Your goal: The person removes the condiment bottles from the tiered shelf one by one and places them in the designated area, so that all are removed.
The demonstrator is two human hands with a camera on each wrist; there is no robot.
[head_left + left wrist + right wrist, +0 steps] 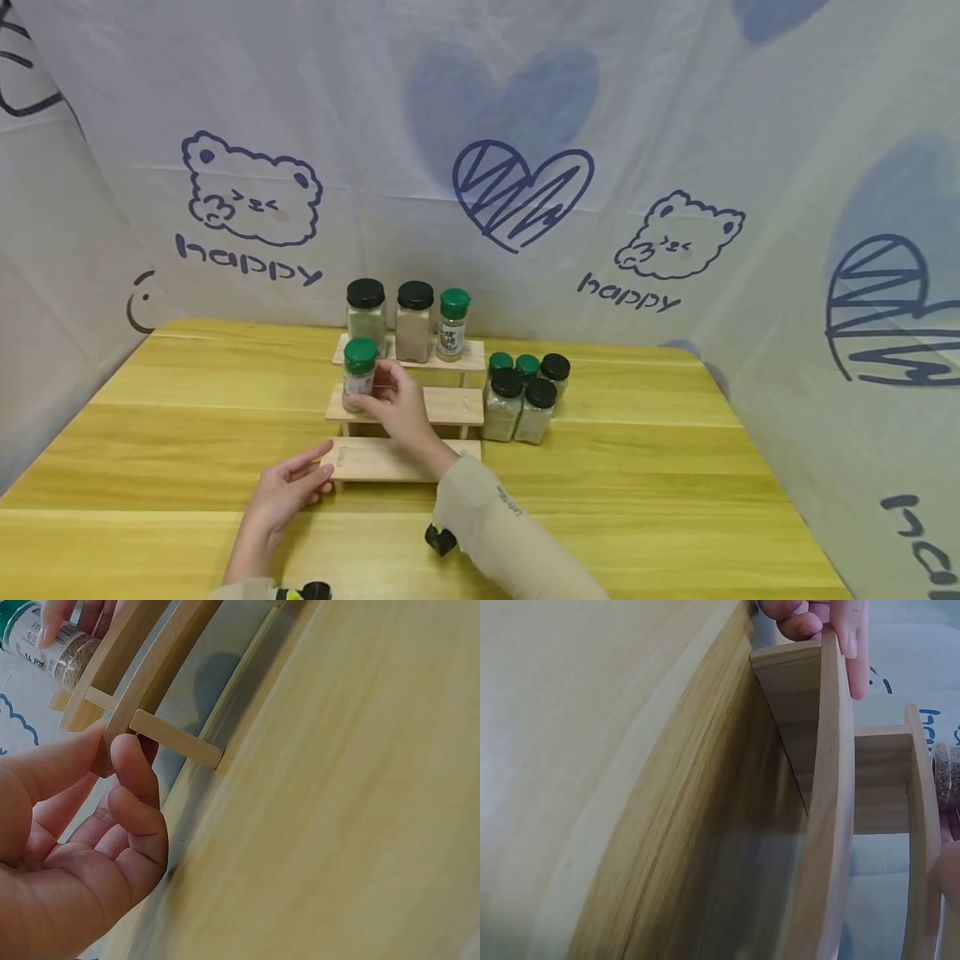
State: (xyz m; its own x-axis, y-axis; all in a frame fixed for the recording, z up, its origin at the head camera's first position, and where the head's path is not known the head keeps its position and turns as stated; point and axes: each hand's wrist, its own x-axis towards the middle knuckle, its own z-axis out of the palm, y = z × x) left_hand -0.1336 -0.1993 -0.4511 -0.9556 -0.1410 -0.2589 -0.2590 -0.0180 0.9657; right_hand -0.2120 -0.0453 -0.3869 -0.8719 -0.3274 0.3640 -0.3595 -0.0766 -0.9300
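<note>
My right hand (401,408) grips a small spice jar with a green cap (360,357) at the left end of the middle step of a three-step wooden rack (397,462). In the left wrist view, the brown contents of this green-capped jar (73,660) show just above the step's edge. My left hand (285,492) pinches the left end of the lowest step, thumb on top and curled fingers below, as the left wrist view shows. On the top step stand two black-capped jars (414,325) and one green-capped jar (452,329).
Right of the rack, several spice jars (517,408) with black or green caps stand close together on the wooden table (637,483). A white cloth (375,100) printed with bears and hearts hangs behind the table.
</note>
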